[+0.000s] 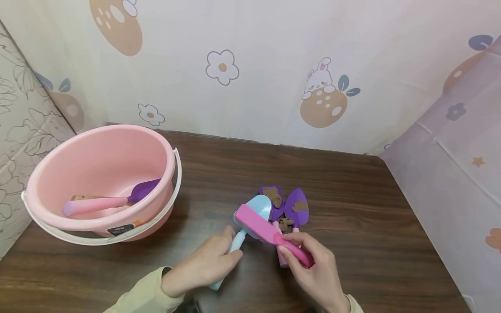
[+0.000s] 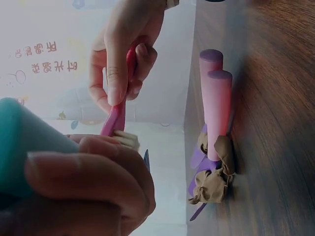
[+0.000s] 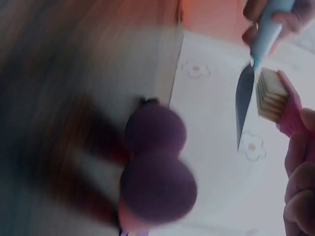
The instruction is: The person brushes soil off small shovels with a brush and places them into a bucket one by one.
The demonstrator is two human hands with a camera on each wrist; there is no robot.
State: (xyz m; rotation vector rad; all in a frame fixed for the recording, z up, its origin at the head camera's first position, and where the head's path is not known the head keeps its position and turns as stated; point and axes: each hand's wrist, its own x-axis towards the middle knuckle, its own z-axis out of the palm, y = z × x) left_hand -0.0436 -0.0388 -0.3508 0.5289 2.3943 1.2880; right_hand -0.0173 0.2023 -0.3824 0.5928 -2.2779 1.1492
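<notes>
My left hand point(image 1: 211, 261) grips the handle of a light blue toy shovel point(image 1: 261, 205), its blade raised above the table. In my right hand point(image 1: 316, 265) is a pink brush point(image 1: 256, 222), held by its handle. The pale bristles point(image 3: 270, 96) face the shovel blade point(image 3: 244, 93) in the right wrist view, close beside it. Past the hands, two purple shovels point(image 1: 296, 208) with pink handles point(image 2: 219, 108) lie on the table. Brown clay-like lumps point(image 2: 209, 187) are on their blades and next to them.
A pink bucket point(image 1: 160, 217) with a white handle stands at the left. Inside it lie a purple shovel with a pink handle point(image 1: 95, 205) and a light brown stick-like thing. Patterned cloth walls point(image 1: 266, 100) border the dark wooden table point(image 1: 364, 217).
</notes>
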